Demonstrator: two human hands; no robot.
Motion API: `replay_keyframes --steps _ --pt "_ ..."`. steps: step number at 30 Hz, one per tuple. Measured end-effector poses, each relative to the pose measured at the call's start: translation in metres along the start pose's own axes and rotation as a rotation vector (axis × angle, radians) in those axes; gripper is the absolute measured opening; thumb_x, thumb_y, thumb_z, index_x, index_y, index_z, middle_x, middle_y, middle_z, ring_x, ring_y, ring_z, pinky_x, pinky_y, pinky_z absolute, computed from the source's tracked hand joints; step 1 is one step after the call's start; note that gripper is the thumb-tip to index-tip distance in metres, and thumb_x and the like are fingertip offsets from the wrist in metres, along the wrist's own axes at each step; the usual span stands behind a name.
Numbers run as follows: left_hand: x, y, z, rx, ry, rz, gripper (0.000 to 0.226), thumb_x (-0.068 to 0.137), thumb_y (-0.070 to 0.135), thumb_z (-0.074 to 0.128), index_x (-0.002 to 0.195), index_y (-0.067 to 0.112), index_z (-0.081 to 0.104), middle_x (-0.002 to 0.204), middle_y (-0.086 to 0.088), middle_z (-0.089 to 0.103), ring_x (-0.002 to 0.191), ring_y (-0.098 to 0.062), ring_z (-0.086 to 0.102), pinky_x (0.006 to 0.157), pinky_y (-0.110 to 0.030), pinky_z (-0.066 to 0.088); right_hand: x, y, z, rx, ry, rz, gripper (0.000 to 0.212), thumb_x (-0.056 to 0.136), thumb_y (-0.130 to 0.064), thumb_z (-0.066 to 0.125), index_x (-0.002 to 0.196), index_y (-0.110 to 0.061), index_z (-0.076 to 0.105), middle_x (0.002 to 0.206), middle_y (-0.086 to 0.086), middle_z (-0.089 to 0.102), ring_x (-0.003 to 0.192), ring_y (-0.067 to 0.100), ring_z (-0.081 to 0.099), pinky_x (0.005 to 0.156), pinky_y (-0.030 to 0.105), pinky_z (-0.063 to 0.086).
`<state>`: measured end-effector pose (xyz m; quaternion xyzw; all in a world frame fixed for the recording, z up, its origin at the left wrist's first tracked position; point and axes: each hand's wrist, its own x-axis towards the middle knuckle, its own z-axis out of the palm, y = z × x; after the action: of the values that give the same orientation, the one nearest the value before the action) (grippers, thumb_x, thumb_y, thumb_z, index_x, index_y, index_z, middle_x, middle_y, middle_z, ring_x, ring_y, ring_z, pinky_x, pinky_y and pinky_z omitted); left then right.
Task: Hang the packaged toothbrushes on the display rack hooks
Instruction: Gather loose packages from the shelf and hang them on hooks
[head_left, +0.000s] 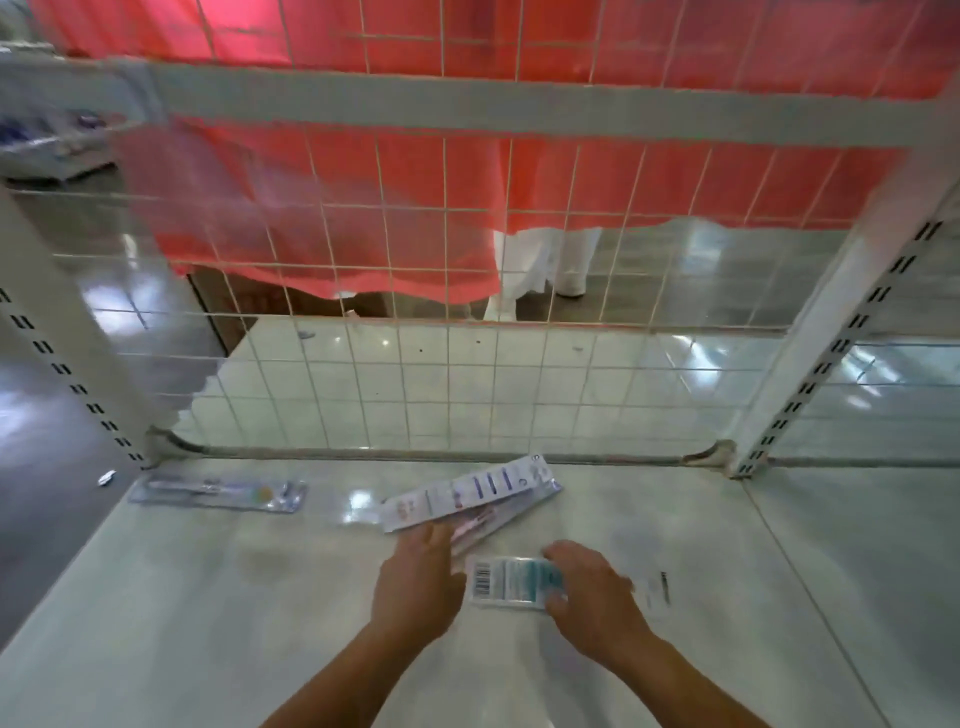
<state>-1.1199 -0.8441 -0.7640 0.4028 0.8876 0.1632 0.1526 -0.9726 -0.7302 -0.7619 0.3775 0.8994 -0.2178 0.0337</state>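
Note:
My left hand (418, 582) grips a bunch of long packaged toothbrushes (470, 499), fanned out and pointing up to the right just above the white shelf (208, 597). My right hand (592, 587) holds another toothbrush package (511, 579) with its barcode side up, thumb under its near edge. One more clear toothbrush pack (218, 492) lies flat at the shelf's back left. The white wire grid panel (415, 291) of the display rack stands behind the shelf. No hooks show on it.
Slotted white uprights (810, 374) frame the grid on both sides, and a white crossbar (519, 111) runs over it. Behind the grid is a person in an orange garment (363, 208) and white trousers. A small scrap (106, 478) lies off the shelf's left edge.

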Motion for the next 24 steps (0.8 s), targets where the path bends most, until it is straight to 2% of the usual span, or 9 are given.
replay_keyframes --steps 4,8,11,13,14,16,17,20,24 --pt "0.018 -0.016 0.029 0.084 0.023 -0.002 0.052 0.092 0.023 0.049 0.141 0.026 0.034 0.148 0.003 0.037 0.13 -0.019 0.042 0.101 -0.032 0.041 0.018 0.006 0.022 -0.125 0.014 -0.09 0.047 0.093 -0.022 0.047 0.14 -0.021 0.037 0.146 0.0 0.037 0.136 0.016 0.031 0.11 0.029 0.028" --pt "0.028 -0.03 0.051 0.142 0.012 -0.003 0.059 0.09 0.018 0.045 0.146 0.025 0.027 0.151 0.004 0.032 0.134 -0.02 0.037 0.103 -0.034 0.039 0.027 0.014 0.04 -0.206 -0.005 -0.068 0.054 0.095 -0.026 0.044 0.146 -0.023 0.026 0.153 -0.001 0.026 0.142 0.017 0.02 0.116 0.039 0.016" --pt "0.031 -0.036 0.061 0.183 0.027 -0.019 0.062 0.091 0.032 0.049 0.147 0.025 0.026 0.148 0.006 0.037 0.13 -0.02 0.039 0.097 -0.036 0.042 0.028 0.022 0.053 -0.27 0.01 -0.056 0.055 0.092 -0.025 0.046 0.144 -0.023 0.028 0.143 -0.001 0.037 0.136 0.02 0.031 0.115 0.044 0.017" --pt "0.031 -0.038 0.062 0.211 0.074 0.004 0.062 0.081 0.036 0.064 0.138 0.022 0.044 0.129 0.004 0.056 0.11 -0.023 0.055 0.08 -0.038 0.05 0.026 0.024 0.057 -0.268 0.013 -0.054 0.055 0.081 -0.026 0.06 0.134 -0.02 0.046 0.122 0.001 0.055 0.117 0.025 0.052 0.105 0.048 0.035" --pt "0.032 -0.04 0.065 0.235 0.092 0.037 0.062 0.071 0.034 0.075 0.128 0.018 0.056 0.113 0.001 0.065 0.094 -0.026 0.061 0.067 -0.038 0.052 0.026 0.026 0.06 -0.276 0.059 -0.057 0.055 0.069 -0.027 0.07 0.122 -0.019 0.058 0.105 0.001 0.062 0.099 0.024 0.062 0.091 0.048 0.047" --pt "0.031 -0.042 0.069 0.33 0.132 0.106 0.063 0.05 0.023 0.088 0.109 0.01 0.068 0.085 -0.004 0.068 0.068 -0.027 0.061 0.047 -0.033 0.049 0.024 0.023 0.058 -0.324 0.106 -0.054 0.051 0.053 -0.03 0.077 0.103 -0.02 0.068 0.081 -0.002 0.064 0.071 0.02 0.064 0.068 0.04 0.053" --pt "0.031 -0.041 0.07 0.368 0.151 0.147 0.062 0.046 0.015 0.089 0.104 0.007 0.069 0.078 -0.007 0.066 0.061 -0.027 0.059 0.043 -0.032 0.047 0.022 0.02 0.055 -0.318 0.089 -0.052 0.048 0.057 -0.032 0.075 0.103 -0.021 0.067 0.082 -0.002 0.063 0.072 0.02 0.062 0.068 0.038 0.052" --pt "0.028 -0.035 0.065 0.462 0.197 0.235 0.056 0.044 0.006 0.085 0.098 0.0 0.071 0.064 -0.013 0.062 0.051 -0.029 0.056 0.037 -0.031 0.044 0.015 0.016 0.052 -0.245 0.074 -0.052 0.039 0.088 -0.031 0.049 0.126 -0.026 0.046 0.113 -0.001 0.054 0.102 0.019 0.051 0.089 0.035 0.041" --pt "0.022 -0.033 0.058 0.485 0.122 0.196 0.053 0.054 0.008 0.082 0.105 0.002 0.069 0.07 -0.008 0.063 0.057 -0.024 0.06 0.04 -0.03 0.046 0.008 0.013 0.051 -0.158 0.109 -0.042 0.035 0.092 -0.033 0.045 0.126 -0.028 0.041 0.114 -0.004 0.047 0.1 0.014 0.043 0.084 0.028 0.036"
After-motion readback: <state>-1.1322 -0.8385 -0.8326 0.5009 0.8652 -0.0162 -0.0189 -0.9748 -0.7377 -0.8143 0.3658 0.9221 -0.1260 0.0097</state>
